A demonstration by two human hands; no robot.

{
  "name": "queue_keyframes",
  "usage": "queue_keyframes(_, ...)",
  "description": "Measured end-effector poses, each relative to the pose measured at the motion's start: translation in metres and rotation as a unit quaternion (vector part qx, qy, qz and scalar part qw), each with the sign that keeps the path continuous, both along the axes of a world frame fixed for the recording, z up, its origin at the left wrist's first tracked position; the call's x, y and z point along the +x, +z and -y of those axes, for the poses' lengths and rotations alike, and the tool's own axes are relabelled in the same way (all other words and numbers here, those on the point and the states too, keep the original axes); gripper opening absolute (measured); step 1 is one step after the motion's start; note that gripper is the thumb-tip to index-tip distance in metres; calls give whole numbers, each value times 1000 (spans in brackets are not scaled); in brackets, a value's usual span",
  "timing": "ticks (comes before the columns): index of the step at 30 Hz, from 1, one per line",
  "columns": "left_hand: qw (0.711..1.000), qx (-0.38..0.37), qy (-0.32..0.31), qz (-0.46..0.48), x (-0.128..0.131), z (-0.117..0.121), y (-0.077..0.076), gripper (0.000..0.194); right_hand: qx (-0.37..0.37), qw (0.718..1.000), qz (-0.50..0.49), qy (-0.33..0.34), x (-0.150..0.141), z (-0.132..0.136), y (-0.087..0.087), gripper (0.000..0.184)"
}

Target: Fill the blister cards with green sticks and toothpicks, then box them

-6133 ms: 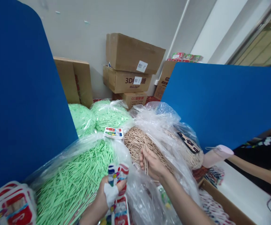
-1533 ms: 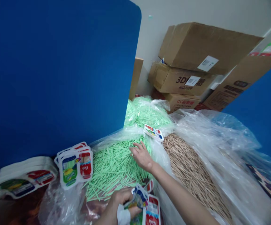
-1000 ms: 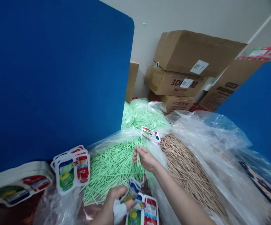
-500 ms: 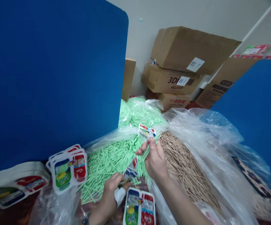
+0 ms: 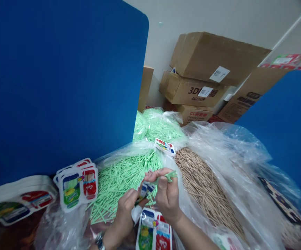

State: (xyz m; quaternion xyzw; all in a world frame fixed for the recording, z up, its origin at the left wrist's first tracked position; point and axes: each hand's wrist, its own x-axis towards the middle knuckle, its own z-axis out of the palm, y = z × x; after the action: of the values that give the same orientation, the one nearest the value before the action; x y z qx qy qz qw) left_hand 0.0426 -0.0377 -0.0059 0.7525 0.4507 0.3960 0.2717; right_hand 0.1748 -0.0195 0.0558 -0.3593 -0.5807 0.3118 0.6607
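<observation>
My right hand (image 5: 166, 194) is closed in a pinch on a small bunch of green sticks (image 5: 169, 176), held level above the pile. My left hand (image 5: 126, 208), with a white bandage on one finger, grips a small printed packet (image 5: 145, 190) right next to the right hand's fingertips. Both hands hover over a clear plastic bag of loose green sticks (image 5: 119, 177). A finished two-pocket packet (image 5: 153, 232) lies just below my wrists.
A bag of tan sticks (image 5: 205, 187) lies to the right. Stacks of filled packets (image 5: 76, 184) and more packets (image 5: 17, 201) sit left, against a blue divider (image 5: 62, 80). Another packet (image 5: 165, 146) rests on the bags. Cardboard boxes (image 5: 207, 69) stand behind; a second blue divider (image 5: 291, 118) is right.
My right hand spread over the green pile, pinched up a bunch of green sticks, lifted them and brought them down to the packet in my left hand.
</observation>
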Motion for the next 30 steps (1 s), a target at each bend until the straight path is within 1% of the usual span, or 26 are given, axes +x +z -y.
queue_keyframes(4, 1000, -6, 1, -6, -1, 1, -1, 18, 14, 1000, 0, -18, 1, -1, -1, 15)
queue_keyframes(9, 1000, -6, -5, -4, -1, 0, 2, 15, -10, 1000, 23, 3, -3, 3, -3, 14)
queue_keyframes(16, 1000, -5, -10, -9, -2, 0, 2, 14, -60, 994, 73, -49, -8, 7, 3, 24)
queue_keyframes(22, 1000, 10, -12, -9, -4, 1, -1, 18, -111, 990, 10, -82, -10, 5, 6, 27)
queue_keyframes(27, 999, 24, -23, -5, -7, 1, -6, 19, -172, 981, -59, -71, -11, 3, 4, 32)
queue_keyframes(30, 999, 29, -23, -7, -8, 1, -8, 19, -218, 970, -76, -76, -11, 1, 3, 34)
